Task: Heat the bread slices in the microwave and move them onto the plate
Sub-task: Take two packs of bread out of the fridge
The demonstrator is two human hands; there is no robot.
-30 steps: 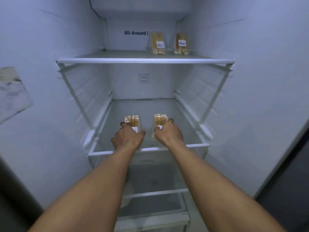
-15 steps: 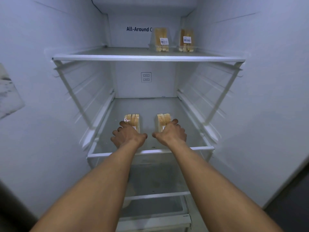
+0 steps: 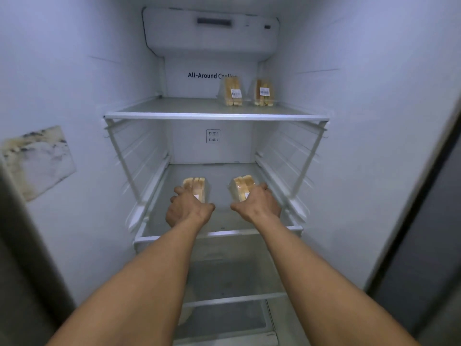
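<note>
Both my arms reach into an open fridge. My left hand (image 3: 188, 208) is wrapped around a clear pack of bread slices (image 3: 194, 184) standing on the middle glass shelf (image 3: 217, 232). My right hand (image 3: 258, 204) grips a second bread pack (image 3: 243, 183) a little to the right; this pack is tilted. Only the tops of both packs show above my fingers. Two more labelled bread packs, one (image 3: 233, 92) and another (image 3: 263, 92), stand upright on the top shelf (image 3: 217, 116) at the back right.
White fridge walls close in on both sides, with shelf rails along them. A stained patch (image 3: 37, 159) marks the left wall. Below the middle shelf sit a lower shelf and a drawer (image 3: 224, 318). A dark door edge (image 3: 424, 221) runs down the right.
The view has tipped upward, showing the fridge ceiling. My two hands have drawn apart, and the right pack has tilted and shifted to the right in my grip.
</note>
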